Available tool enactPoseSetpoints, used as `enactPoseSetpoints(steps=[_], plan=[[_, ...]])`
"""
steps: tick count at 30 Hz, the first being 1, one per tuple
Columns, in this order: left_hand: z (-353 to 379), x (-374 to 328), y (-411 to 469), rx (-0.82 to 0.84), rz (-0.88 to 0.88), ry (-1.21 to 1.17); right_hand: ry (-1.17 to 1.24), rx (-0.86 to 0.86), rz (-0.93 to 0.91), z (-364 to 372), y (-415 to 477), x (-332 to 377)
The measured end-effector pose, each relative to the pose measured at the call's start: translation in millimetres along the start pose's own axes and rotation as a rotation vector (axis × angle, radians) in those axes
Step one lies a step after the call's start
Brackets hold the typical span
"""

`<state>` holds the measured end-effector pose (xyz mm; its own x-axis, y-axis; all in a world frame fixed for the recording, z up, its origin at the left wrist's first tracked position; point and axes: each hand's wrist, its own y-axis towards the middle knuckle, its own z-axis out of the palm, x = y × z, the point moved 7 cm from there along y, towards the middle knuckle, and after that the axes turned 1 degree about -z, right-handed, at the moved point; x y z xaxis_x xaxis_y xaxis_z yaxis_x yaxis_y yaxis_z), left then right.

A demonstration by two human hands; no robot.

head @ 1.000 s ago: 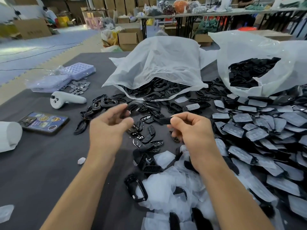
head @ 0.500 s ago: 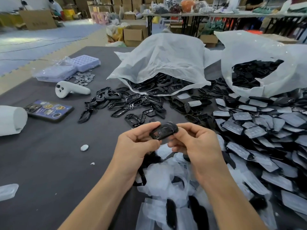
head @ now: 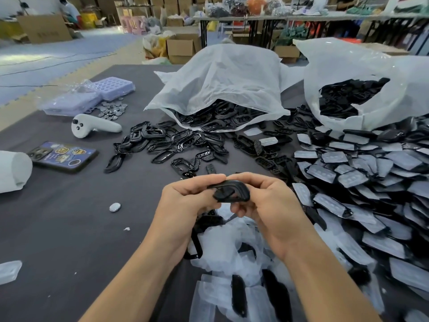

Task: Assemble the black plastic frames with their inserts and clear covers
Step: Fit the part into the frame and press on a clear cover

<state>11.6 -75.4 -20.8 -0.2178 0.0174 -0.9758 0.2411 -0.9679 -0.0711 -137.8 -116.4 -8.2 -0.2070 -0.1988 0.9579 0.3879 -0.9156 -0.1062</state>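
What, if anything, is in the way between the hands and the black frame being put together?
Nothing visible. The left hand and the right hand both grip the black frame directly, holding it up above the dark table and the clear covers lying below.

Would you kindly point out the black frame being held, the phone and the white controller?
black frame (head: 239,185): head view, its curved top edge.
phone (head: 63,156): head view, middle of its stickered back.
white controller (head: 104,126): head view, middle of its handle.
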Motion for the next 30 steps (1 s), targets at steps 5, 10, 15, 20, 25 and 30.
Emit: enactPoseSetpoints(steps=[5,10,15,20,25,30], plan=[[-4,-3,-2,-0.047,0.024,-0.076,-0.149,0.035,-0.045,1,-1,1],[-5,-2,-1,-0.044,-0.022,-0.117,-0.238,0.046,-0.099,6,0,0],[-2,-2,1,0.007,-0.057,-0.147,-0.238,0.043,-0.101,7,2,2],[-2,-1,1,0.028,-0.047,-0.083,-0.168,-0.078,-0.102,-1,3,2],[-1,-3,1,0.029,-0.068,-0.237,-0.131,-0.114,-0.041,-3,0,0],[0,-1,3,0.031,-0.106,-0.324,-0.623,-0.327,-0.178,-16,-5,9]])
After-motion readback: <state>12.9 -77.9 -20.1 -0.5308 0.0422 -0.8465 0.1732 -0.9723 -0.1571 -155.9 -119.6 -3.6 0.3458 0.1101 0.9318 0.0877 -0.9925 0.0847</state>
